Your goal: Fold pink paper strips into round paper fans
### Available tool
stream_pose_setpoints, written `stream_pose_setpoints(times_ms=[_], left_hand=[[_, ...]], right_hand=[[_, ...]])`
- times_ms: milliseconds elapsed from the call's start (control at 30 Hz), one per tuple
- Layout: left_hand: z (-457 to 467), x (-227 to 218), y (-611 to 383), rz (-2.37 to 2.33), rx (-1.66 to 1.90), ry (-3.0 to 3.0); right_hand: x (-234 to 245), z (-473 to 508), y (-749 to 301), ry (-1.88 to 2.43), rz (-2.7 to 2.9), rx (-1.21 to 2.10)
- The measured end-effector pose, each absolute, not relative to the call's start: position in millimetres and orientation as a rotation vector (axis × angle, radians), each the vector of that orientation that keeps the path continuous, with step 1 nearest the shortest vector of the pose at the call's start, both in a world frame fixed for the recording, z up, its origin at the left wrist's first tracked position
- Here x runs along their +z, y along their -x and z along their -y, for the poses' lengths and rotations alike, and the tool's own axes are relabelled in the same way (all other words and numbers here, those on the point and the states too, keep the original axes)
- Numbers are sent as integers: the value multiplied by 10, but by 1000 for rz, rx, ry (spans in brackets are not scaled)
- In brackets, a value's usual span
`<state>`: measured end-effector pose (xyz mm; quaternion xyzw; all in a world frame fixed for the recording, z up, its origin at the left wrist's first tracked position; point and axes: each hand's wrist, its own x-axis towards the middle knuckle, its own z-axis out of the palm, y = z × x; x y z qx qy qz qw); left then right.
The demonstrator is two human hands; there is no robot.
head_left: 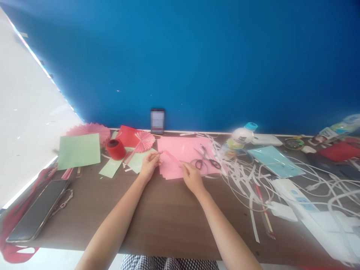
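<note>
Both of my hands pinch a narrow folded pink paper strip just above a stack of pink paper sheets on the brown table. My left hand grips the strip's left end with its fingers curled. The strip's right end sits between the closed fingers of my right hand. Scissors with dark handles lie on the pink sheets just right of my right hand.
A red tape roll, pink paper fans, green sheets and a phone lie at left. A small phone leans on the blue wall. White paper strips, a bottle, cables and a power strip crowd the right.
</note>
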<state>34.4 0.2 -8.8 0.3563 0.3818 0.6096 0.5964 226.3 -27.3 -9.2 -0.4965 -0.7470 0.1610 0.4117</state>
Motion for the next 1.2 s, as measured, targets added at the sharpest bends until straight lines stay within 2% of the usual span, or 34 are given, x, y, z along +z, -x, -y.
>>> stream_pose_setpoints(times_ms=[767,1100,1200], left_hand=[[0,-77,-326,-833,1374,-677],[-8,-37,-309,-801,1384,-515],[-8,-44,-313,-772,1389,-532]], right_hand=[[-101,290,-2230,1265,1983,234],[-89,274,-2242,1279,2013,-70],[-85,264,-2251,1290,1943,-53]])
